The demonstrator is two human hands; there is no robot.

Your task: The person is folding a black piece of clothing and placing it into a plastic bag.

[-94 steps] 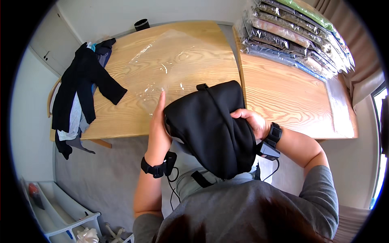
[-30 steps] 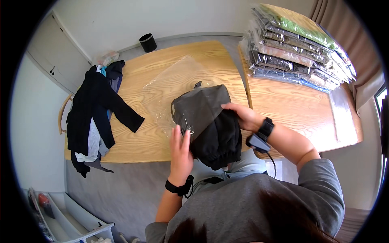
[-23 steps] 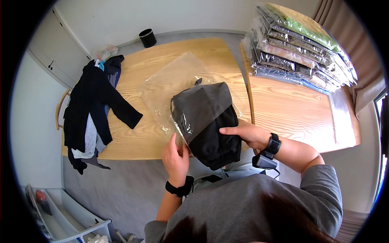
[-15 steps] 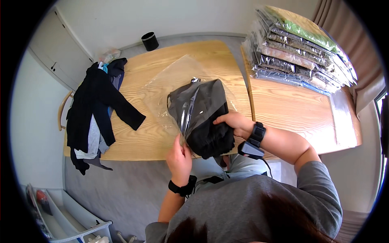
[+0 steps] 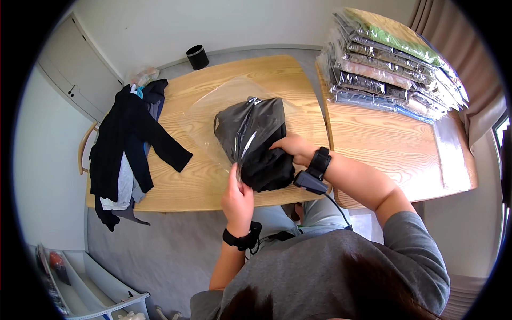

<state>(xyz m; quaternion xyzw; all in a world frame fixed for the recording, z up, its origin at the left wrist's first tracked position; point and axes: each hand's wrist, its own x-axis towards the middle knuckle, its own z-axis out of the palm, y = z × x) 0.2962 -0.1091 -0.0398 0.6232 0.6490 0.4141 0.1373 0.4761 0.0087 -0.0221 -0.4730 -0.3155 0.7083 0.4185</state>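
A folded black garment [image 5: 265, 169] lies near the front edge of the left wooden table, its upper part inside a clear plastic bag [image 5: 243, 128] whose loose film spreads behind it. My left hand [image 5: 236, 198] is closed on the bag's open edge at the garment's lower left, thumb pointing up along the film. My right hand [image 5: 293, 149] grips the garment from the right, thumb on top, the other fingers mostly hidden.
At left, dark and pale clothes [image 5: 128, 138] drape over the table [image 5: 197, 192] by a chair [image 5: 84, 152]. A second table [image 5: 368, 160] at right holds a stack of bagged clothing [image 5: 389, 64] and flat plastic [image 5: 450, 154]. A bin [image 5: 197, 57] and compartmented container [image 5: 90, 282] stand beyond.
The garment has turned from all black to partly under plastic since the earliest frame. Recently both hands moved it forward, away from my body onto the table, my left hand closing on the bag's edge.
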